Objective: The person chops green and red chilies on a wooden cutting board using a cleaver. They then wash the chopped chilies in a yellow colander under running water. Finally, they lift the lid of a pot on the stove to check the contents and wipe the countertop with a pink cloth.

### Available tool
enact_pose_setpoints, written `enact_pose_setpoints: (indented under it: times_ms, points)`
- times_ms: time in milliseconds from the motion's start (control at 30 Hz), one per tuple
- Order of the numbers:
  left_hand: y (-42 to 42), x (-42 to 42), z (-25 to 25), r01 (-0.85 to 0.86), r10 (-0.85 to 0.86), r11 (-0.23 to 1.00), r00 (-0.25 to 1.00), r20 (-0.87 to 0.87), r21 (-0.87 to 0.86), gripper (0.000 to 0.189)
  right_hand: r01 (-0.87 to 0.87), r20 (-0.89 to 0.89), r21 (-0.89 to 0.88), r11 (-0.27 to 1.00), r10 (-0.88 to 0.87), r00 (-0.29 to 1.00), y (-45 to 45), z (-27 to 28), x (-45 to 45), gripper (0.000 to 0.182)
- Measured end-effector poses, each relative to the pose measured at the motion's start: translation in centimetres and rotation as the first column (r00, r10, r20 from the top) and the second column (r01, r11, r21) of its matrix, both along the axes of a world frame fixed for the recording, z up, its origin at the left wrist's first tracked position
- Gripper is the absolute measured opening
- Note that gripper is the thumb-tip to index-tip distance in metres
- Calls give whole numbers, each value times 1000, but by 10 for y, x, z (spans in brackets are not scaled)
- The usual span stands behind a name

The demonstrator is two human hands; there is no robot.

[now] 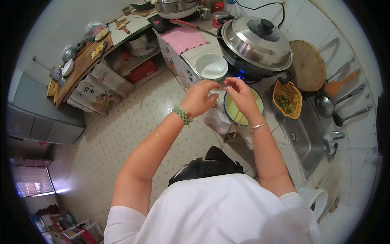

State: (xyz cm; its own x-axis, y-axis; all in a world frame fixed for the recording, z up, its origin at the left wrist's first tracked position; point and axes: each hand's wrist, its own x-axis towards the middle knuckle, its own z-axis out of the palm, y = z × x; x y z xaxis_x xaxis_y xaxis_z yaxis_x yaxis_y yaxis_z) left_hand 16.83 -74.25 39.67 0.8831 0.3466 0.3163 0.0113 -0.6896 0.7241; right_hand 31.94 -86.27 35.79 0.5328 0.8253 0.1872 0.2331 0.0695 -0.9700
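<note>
My left hand (pixel 199 97) and my right hand (pixel 242 98) are raised close together, fingertips nearly meeting, with nothing plainly held. Just beyond my left hand is a white bowl (pixel 211 67) on the counter edge. Partly behind my right hand stands a blue-rimmed basin (pixel 257 102) of pale yellow-green content, a pair of wooden chopsticks (pixel 234 122) leaning across its near rim. Farther off, a wok (pixel 231 58) sits on a burner with blue lights, covered by a steel domed lid (pixel 243 39). Right of the basin, a yellow plastic basket (pixel 300 100) holds green vegetable pieces.
A steel sink (pixel 307 137) and faucet (pixel 333 135) lie to the right, below hanging ladles and a wooden spatula (pixel 341 83). A round chopping board (pixel 307 65) leans on the tiles. A pink cloth (pixel 184 39) and an induction cooker (pixel 158 23) are at the back left.
</note>
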Motion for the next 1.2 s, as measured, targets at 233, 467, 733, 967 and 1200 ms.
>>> enact_pose_setpoints:
  times_ms: [233,467,733,967,1200]
  points:
    - [68,56,35,99,-99,992,995,-13,77,27,-63,-285,150,987,104,953,86,-20,16,33]
    - [144,132,73,155,-131,974,981,-143,168,29,-8,-132,36,999,12,991,165,-30,20,40]
    - [204,243,72,371,-406,828,914,-7,420,33,-6,-98,-254,967,-19,995,165,-42,36,38]
    - [177,334,97,546,-605,688,796,-38,478,48,286,-105,-370,884,-346,932,150,-30,24,32]
    - [144,378,88,579,-662,483,733,-159,657,48,458,-97,-375,806,-525,846,178,-14,-10,37]
